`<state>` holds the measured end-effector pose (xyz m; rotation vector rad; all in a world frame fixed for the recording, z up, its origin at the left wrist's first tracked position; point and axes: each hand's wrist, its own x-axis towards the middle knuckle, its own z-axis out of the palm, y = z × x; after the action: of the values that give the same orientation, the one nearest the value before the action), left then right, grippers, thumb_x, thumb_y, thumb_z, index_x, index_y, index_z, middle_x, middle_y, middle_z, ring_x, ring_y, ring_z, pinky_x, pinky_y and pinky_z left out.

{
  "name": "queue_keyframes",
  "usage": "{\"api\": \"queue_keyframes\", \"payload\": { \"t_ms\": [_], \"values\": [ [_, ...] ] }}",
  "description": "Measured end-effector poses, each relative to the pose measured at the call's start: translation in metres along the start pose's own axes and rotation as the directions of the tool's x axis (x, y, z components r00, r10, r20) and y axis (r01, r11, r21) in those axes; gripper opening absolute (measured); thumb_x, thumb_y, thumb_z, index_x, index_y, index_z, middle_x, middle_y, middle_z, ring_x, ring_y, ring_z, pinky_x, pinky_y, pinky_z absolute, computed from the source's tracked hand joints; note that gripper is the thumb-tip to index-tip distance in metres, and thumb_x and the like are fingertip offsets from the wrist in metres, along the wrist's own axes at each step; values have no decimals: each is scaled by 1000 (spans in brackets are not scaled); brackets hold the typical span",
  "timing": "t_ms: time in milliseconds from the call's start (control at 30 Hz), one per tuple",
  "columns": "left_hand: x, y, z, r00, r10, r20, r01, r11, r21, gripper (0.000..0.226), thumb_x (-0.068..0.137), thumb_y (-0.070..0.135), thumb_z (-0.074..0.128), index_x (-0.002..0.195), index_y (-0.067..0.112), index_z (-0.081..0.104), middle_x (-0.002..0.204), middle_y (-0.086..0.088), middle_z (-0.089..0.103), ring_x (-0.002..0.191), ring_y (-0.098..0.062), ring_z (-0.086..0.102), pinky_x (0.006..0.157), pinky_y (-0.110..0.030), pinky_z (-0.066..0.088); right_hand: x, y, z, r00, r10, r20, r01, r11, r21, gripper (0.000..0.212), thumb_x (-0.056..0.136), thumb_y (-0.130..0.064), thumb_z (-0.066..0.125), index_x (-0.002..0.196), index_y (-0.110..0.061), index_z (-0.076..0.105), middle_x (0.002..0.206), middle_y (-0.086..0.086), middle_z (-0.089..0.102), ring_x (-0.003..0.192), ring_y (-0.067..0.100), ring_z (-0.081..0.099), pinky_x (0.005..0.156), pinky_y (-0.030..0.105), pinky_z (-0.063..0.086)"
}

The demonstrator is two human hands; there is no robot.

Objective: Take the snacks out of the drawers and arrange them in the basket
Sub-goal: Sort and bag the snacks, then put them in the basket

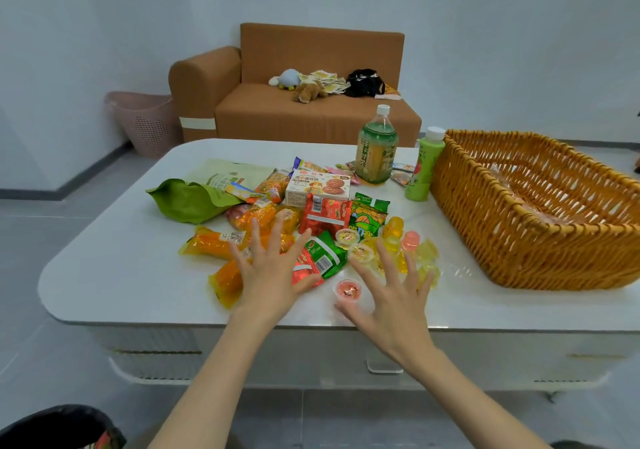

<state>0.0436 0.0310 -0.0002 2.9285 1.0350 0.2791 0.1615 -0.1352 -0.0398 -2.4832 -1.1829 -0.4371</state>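
Both hands are spread flat with fingers splayed, gripping nothing. The left hand [268, 270] is over the orange packets [221, 244], and the right hand [394, 296] is by a pink jelly cup [347, 291]. The snacks [325, 220] sit heaped mid-bench [121, 275]. The wicker basket [540, 220] is off to the right, next to a green bottle [424, 168].
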Motion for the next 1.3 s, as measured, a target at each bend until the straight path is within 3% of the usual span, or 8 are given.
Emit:
{"api": "queue_keyframes", "payload": {
  "t_ms": [133,300,400,567,733,967,1133,1300],
  "values": [
    [-10,-17,10,983,-132,129,144,986,-89,87,80,79,36,141,54,-20,149,-5,-41,133,-47,-36,103,-75,1,6,-1,17,993,60,99,-49,993,-109,71,79,-83,18,141,-52,34,160,2,19,142,49,-1,105,68,-10],
    [0,-19,24,989,-67,132,84,989,-124,78,84,76,34,141,57,-17,147,0,-45,132,-47,-38,103,-75,-1,37,1,30,974,110,198,-88,989,-118,74,71,-83,-2,142,-62,1,160,-7,-16,137,39,-35,98,62,-31],
    [7,-19,31,990,-64,127,80,989,-126,76,85,75,33,140,59,-17,146,3,-47,133,-45,-38,103,-75,-4,54,1,36,966,99,240,-81,993,-85,72,72,-83,-1,141,-62,-5,160,-7,-15,135,43,-35,99,60,-32],
    [14,-15,33,989,-84,118,99,987,-129,75,85,75,33,138,60,-17,147,3,-45,134,-43,-37,102,-75,-6,77,3,35,947,91,308,-67,994,-87,64,88,-75,23,143,-59,-5,161,-7,-13,136,41,-35,106,59,-26],
    [10,-15,26,990,-81,118,96,988,-125,71,89,70,33,142,56,-12,151,0,-39,136,-43,-35,103,-74,-6,74,5,26,937,73,342,-36,993,-111,64,91,-70,24,146,-53,-3,161,-7,-11,143,35,-25,108,58,-22],
    [-15,-5,-3,996,-53,71,63,987,-147,62,96,59,29,147,51,-7,156,-1,-29,140,-39,-29,108,-66,-12,54,11,-23,931,-103,351,111,994,-1,67,96,-37,49,152,-35,13,162,0,0,149,22,-6,118,50,-3],
    [-27,14,-44,999,52,-6,-52,987,-150,60,100,48,33,149,47,-1,161,-3,-14,144,-38,-20,116,-58,-5,46,20,-85,965,-136,223,133,991,28,56,97,-30,51,149,-25,30,159,1,18,147,23,14,118,41,17],
    [-29,56,-92,987,126,-95,-138,981,-136,58,100,47,34,151,44,4,162,-2,-5,146,-36,-14,116,-56,-4,33,57,-137,992,-86,96,88,996,-19,52,96,-29,52,145,-21,38,154,5,30,142,23,24,116,43,21]
  ]
}}
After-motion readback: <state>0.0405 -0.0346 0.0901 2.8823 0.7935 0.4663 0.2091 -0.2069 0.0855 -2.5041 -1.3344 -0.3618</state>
